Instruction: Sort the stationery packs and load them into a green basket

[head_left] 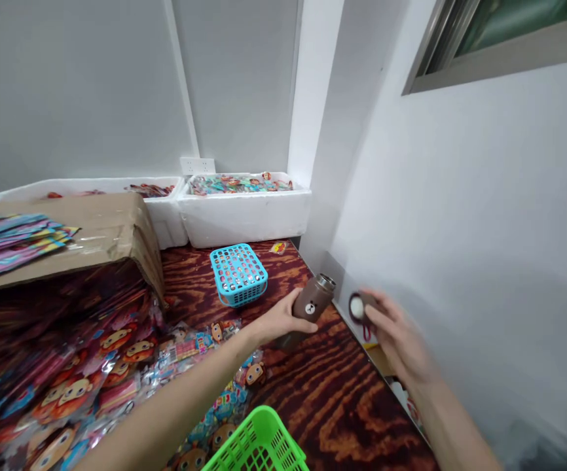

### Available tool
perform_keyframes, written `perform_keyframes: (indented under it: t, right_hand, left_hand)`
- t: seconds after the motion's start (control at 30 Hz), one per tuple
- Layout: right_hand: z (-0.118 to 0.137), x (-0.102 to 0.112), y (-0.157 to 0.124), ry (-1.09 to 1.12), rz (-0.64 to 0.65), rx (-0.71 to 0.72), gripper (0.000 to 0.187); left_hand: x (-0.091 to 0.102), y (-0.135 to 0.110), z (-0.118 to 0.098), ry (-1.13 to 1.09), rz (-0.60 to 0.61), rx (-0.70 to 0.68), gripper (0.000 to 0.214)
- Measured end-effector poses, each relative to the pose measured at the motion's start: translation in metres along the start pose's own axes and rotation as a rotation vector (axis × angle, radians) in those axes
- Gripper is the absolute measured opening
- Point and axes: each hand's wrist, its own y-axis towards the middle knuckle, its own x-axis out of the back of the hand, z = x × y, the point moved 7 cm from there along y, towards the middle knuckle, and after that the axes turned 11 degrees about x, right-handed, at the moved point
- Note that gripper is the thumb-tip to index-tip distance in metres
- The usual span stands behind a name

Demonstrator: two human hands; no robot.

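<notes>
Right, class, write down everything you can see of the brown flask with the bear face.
The brown flask is a slim matte cylinder with a bear face on its side and a silvery open mouth. It tilts toward the wall over the dark wood-grain table. The left hand grips its lower body; the right hand holds a brown cap beside the mouth, apart from it.

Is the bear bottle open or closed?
Open. The left hand grips the bottle, whose metal mouth is bare. The right hand holds the lid apart, beside it.
</notes>
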Motion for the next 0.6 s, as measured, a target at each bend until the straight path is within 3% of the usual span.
perform_keyframes:
  t: [0.1, 0.2, 0.27, 0.37, 0.5, 0.6]
  right_hand:
    - [0.057, -0.035, 0.04, -0.298, 0.247, 0.141, 0.049]
    - [0.076, -0.068, 0.05, -0.497, 0.579, 0.089, 0.049]
    - [0.08, -0.081, 0.05, -0.583, 0.704, 0.071, 0.052]
    - [0.08, -0.095, 0.049, -0.778, 0.77, 0.089, 0.047]
    - [0.075, -0.109, 0.053, -1.354, 0.735, 0.217, 0.052]
    - [0.067, -0.115, 0.05, -1.413, 0.82, 0.258, 0.051]
  left_hand:
    - [-0.013, -0.012, -0.002, -0.059, 0.101, 0.02, 0.074]
    - [-0.016, -0.022, -0.006, -0.097, 0.178, 0.037, 0.072]
    - [-0.014, -0.029, -0.005, -0.143, 0.228, 0.077, 0.071]
    - [-0.012, -0.035, -0.003, -0.156, 0.271, 0.104, 0.069]
    - [-0.003, -0.036, 0.002, 0.001, 0.166, 0.033, 0.071]
    - [-0.001, -0.037, 0.008, 0.036, 0.157, 0.006, 0.072]
